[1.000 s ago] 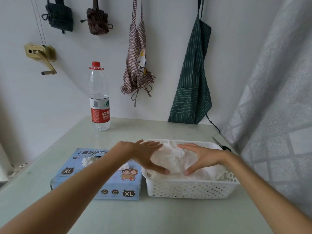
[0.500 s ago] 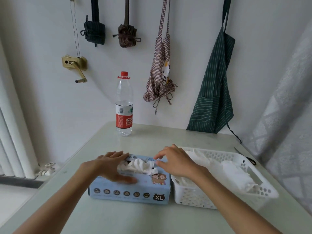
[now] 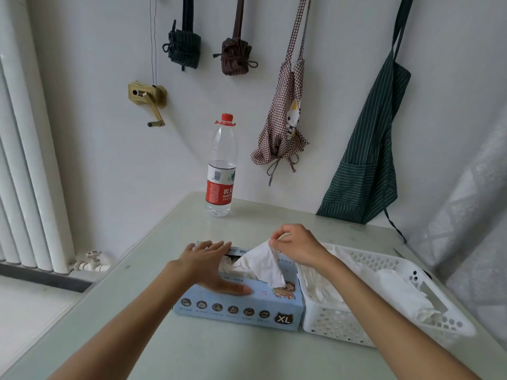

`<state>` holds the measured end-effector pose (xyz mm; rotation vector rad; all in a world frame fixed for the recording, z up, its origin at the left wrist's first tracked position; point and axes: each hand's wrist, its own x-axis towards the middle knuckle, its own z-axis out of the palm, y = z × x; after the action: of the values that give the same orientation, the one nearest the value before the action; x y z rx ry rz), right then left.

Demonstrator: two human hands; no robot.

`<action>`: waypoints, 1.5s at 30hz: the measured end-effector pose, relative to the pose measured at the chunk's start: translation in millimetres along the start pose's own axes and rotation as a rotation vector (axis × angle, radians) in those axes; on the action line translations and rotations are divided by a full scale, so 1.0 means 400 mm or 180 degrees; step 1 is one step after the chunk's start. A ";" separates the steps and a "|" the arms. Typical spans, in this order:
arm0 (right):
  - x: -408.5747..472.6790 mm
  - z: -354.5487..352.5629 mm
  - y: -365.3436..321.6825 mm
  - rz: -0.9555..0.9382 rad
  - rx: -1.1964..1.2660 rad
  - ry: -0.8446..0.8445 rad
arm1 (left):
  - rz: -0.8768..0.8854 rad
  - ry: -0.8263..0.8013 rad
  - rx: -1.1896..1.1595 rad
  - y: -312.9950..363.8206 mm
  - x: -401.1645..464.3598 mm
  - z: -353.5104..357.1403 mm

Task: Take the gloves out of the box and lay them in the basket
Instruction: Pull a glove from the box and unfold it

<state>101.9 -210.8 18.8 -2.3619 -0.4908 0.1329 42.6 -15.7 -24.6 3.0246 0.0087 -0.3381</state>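
The left hand (image 3: 208, 266) lies flat, fingers straight, pinning the blue box (image 3: 238, 305) so it stays put while the right hand (image 3: 297, 246) pinches a white glove (image 3: 263, 263) up from the slot, basket (image 3: 450, 322) waiting at three o'clock.

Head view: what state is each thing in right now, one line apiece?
Left hand: flat, pressing on the box top.
Right hand: pinching a glove.
Glove: partly pulled out of the box opening.
Box: lying flat, opening on top.
Basket: upright, holds white gloves.
Water bottle: upright, capped.
Green apron: hanging unfolded.
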 end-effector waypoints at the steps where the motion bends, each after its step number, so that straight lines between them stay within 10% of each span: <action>1: 0.001 -0.005 -0.005 0.0031 -0.0008 -0.0170 | 0.0003 0.0011 0.0030 0.001 0.001 -0.001; 5: -0.005 -0.002 -0.007 0.0320 -0.0917 -0.0876 | 0.0017 0.0065 0.0007 0.008 -0.001 0.004; 12: -0.011 -0.056 -0.019 0.0126 0.0105 -0.0159 | 0.0129 0.0271 -0.0239 -0.004 -0.002 0.016; 31: -0.060 -0.161 -0.086 -0.0969 -0.0453 0.0116 | 0.0177 0.0432 -0.0044 0.006 -0.010 0.001; 37: -0.071 -0.194 -0.068 -0.1127 0.0054 0.1011 | 0.0135 0.0183 -0.0204 0.005 -0.014 -0.014; 45: -0.076 -0.195 -0.059 -0.1223 0.0525 0.0628 | 0.0974 0.0120 -0.1786 0.053 -0.024 -0.127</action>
<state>84.3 -255.7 91.4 -2.0525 -0.7917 -0.2260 44.9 -32.0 28.7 2.4274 -0.3001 -0.2054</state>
